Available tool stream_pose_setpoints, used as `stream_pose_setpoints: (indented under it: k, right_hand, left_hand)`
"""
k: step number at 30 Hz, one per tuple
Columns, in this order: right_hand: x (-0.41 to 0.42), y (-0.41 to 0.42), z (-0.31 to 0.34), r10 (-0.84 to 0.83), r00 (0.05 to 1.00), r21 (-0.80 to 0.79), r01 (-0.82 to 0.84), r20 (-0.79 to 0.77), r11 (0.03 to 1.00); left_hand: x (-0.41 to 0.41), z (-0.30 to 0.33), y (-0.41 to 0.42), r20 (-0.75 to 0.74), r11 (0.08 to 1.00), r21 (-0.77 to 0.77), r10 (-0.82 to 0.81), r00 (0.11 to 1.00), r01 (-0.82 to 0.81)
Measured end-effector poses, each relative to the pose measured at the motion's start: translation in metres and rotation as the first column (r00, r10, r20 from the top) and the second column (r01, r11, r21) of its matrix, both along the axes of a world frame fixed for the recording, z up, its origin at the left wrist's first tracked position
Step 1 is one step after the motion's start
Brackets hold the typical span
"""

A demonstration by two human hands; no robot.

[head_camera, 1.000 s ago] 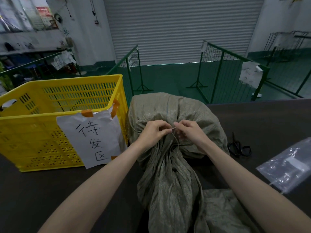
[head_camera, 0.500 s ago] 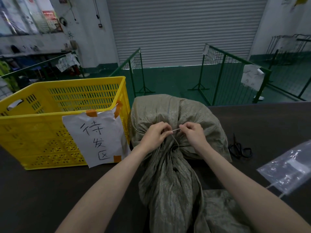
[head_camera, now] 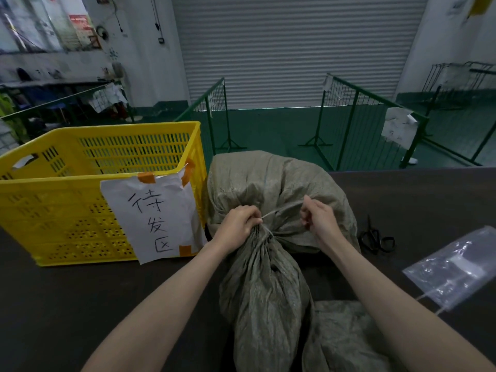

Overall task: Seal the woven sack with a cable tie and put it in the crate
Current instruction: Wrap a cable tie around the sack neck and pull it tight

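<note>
As the right hand (head_camera: pixel 318 218) drew away to the right from where it had been half a second before, the free end of the cable tie (head_camera: pixel 281 209) stretched taut across the sack (head_camera: pixel 271 183), so the loop around the gathered neck was most likely cinching tight and the seal was nearly made. That hand's grip was clenched on the tie's tail. The left hand (head_camera: pixel 239 224) stayed fisted at the neck, grasping the bunched cloth where the tie went round it. The sack lay on the dark bench (head_camera: pixel 80 304), just beside the yellow crate (head_camera: pixel 102 189) with its paper label (head_camera: pixel 153 213). Scissors (head_camera: pixel 377 238) rested to the right, near a clear plastic bag (head_camera: pixel 456 267).
</note>
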State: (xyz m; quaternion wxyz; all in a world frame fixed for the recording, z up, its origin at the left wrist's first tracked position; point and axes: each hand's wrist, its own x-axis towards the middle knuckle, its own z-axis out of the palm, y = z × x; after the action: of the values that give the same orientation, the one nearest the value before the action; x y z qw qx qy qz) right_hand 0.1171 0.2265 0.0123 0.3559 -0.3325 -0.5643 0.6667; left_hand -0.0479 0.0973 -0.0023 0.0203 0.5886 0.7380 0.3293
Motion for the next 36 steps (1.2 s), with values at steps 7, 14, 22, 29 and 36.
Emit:
stream_pose_setpoints:
  k: [7, 14, 22, 29, 36]
  right_hand:
    - [-0.030, -0.031, -0.004, 0.035, 0.998, -0.091, -0.039, -0.048, 0.995]
    - [-0.044, -0.039, -0.011, -0.042, 0.984, 0.172, 0.012, 0.172, 0.985]
    - [-0.038, -0.041, -0.012, -0.229, 0.894, 0.534, -0.014, 0.385, 0.845]
    - [-0.022, -0.026, -0.001, -0.300, 0.892, 0.551, 0.072, 0.337, 0.832]
    - [-0.005, -0.017, 0.012, -0.305, 0.899, 0.548, 0.091, 0.313, 0.831]
  left_hand:
    - [0.008, -0.006, -0.004, -0.053, 0.996, 0.088, 0.028, 0.998, -0.023]
    - [0.011, -0.007, -0.007, -0.107, 0.996, 0.075, 0.053, 0.993, -0.046]
    - [0.016, -0.014, -0.017, -0.224, 0.983, 0.094, 0.174, 0.959, -0.156]
    - [0.017, -0.020, -0.021, -0.167, 0.960, 0.016, 0.278, 0.946, -0.280]
    - [0.019, -0.020, -0.017, -0.183, 0.940, -0.052, 0.322, 0.929, -0.336]
